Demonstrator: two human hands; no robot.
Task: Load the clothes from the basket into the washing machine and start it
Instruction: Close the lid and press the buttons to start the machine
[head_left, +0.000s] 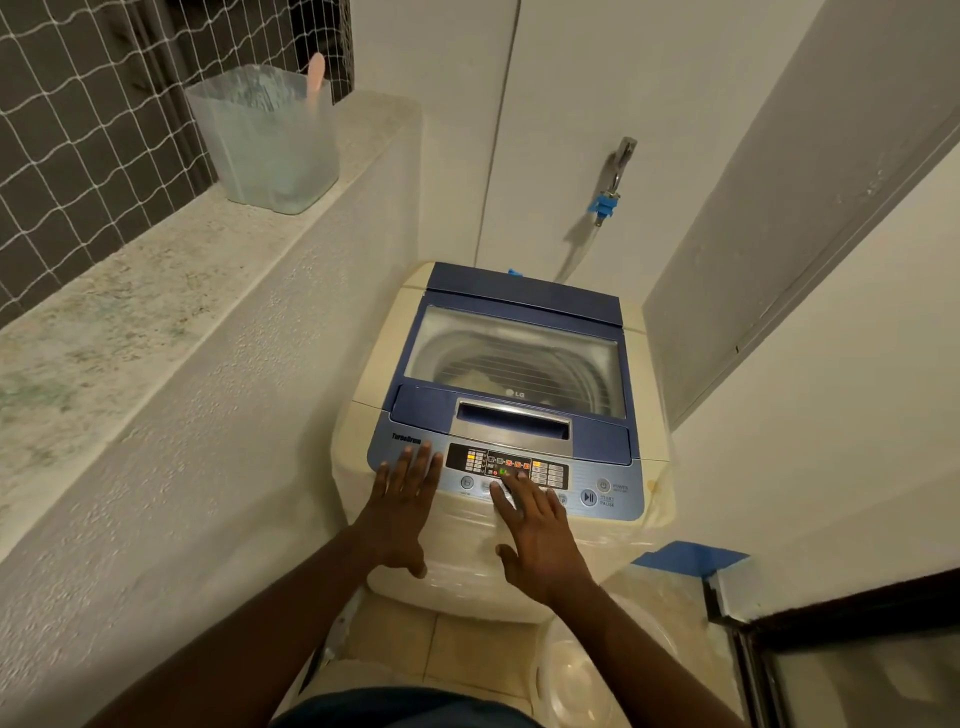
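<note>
1. At the washing machine's front edge, the left hand rests flat, grip spread, likely bracing.
2. The right hand, grip spread, touches the control panel's buttons.
3. The clothes lie under the shut lid.

Read "LG" in pale letters on the front edge of the lid of the washing machine. Read "TurboDrum" in dark script at the left end of the control panel. Made out "POWER" beside the round power button, and "START PAUSE" beside the play-and-pause button. Could not make out the lit display.
</note>
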